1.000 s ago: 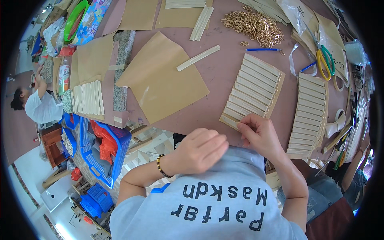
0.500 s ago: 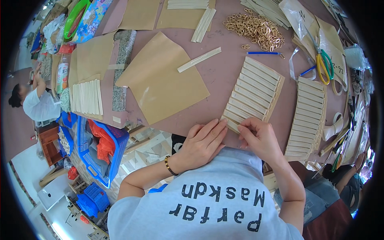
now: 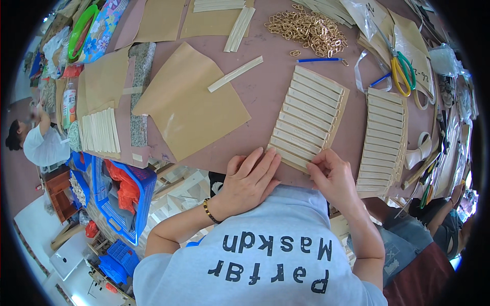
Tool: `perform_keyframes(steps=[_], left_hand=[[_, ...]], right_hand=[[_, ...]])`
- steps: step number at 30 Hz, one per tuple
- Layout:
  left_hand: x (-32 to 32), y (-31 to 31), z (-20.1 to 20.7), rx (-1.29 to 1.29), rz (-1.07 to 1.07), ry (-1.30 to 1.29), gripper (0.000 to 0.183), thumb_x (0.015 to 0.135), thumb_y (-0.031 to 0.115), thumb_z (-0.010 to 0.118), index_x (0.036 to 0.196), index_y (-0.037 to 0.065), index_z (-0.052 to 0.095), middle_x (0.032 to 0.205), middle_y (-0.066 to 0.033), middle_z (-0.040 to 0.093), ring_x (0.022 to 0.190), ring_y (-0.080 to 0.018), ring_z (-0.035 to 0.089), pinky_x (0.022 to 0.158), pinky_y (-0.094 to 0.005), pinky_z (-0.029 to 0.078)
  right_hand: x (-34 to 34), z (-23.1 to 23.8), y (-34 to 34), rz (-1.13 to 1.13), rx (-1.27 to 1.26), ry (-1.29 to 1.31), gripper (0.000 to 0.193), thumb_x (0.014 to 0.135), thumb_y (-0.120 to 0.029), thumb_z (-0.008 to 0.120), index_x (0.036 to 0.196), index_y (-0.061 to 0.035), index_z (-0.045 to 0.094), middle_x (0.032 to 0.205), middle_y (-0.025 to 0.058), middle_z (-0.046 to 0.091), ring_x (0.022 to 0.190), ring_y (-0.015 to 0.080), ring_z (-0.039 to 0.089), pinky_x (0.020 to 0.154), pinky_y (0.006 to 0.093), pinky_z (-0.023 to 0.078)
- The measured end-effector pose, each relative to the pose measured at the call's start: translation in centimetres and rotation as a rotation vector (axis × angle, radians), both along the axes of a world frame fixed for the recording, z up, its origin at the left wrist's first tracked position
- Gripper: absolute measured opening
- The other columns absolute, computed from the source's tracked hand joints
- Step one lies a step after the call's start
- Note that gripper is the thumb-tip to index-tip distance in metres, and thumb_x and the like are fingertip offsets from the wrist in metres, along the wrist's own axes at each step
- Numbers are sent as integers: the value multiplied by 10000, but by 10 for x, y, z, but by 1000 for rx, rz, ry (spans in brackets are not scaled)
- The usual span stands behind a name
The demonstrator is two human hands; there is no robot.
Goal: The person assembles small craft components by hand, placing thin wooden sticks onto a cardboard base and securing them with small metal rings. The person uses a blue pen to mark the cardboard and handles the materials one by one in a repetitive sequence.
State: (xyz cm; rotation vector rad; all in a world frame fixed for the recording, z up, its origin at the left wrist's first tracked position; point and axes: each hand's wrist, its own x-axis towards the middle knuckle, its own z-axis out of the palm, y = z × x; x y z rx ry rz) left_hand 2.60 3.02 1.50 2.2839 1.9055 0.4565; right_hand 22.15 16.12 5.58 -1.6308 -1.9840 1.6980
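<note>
A tan card (image 3: pixel 339 104) lies near the table's front edge, with several pale strips (image 3: pixel 301 112) in rows across it and gold rings along its right side. My left hand (image 3: pixel 250 178) rests at the card's lower left corner, fingers stretched out and fingertips on the lowest strip. At the lower right end of that strip, my right hand (image 3: pixel 334 176) has thumb and fingers closed in a pinch. What lies between those fingertips is hidden. A second card (image 3: pixel 383 137) filled with similar strips lies to the right of my right hand.
A pile of gold rings (image 3: pixel 311 30) sits at the back, with a blue pen (image 3: pixel 319 59) in front. Scissors (image 3: pixel 400 71) lie back right. A large tan sheet (image 3: pixel 194 102) bears a loose strip (image 3: pixel 235 74). Blue basket (image 3: pixel 143 204) stands below left; another person (image 3: pixel 46 143) is far left.
The whole view has shifted, so the table things sit further left. My right hand has slid slightly right along the card's lower edge; my left hand stays at the corner.
</note>
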Motion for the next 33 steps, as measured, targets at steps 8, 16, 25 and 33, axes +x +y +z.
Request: perform_keyframes(steps=[8,16,25,33], left_hand=[[2,1,-1,-22,-2,28,648,784,355,720,1343,68,563,1443,-72,462,1285,-251,393,987,-419,305],[3,7,3,3,-31,-35,642,781,342,725,1308,10,568,1410,-115,486,1260,-254,430,1016,-427,303],[13,28,9,-38,-212,-98,587,804,322,703,1265,-24,593,1437,-149,482,1345,-251,412,1075,-435,295],[17,32,13,-5,-196,-96,542,794,309,713,1206,-32,622,1353,-162,545,1273,-270,482,1035,-430,331]], right_hand=[[-1,-1,-5,51,161,-31,170,885,-124,675,900,18,583,700,161,681,582,260,678,542,352,518],[16,-3,-13,104,441,-75,166,867,-134,703,927,-27,591,663,130,667,541,281,656,517,376,517],[27,-14,-14,39,484,70,125,859,-68,701,931,-11,617,758,159,674,624,274,676,554,352,523],[27,-7,5,-61,454,106,99,857,-37,695,923,-5,628,728,141,652,602,243,644,557,331,499]])
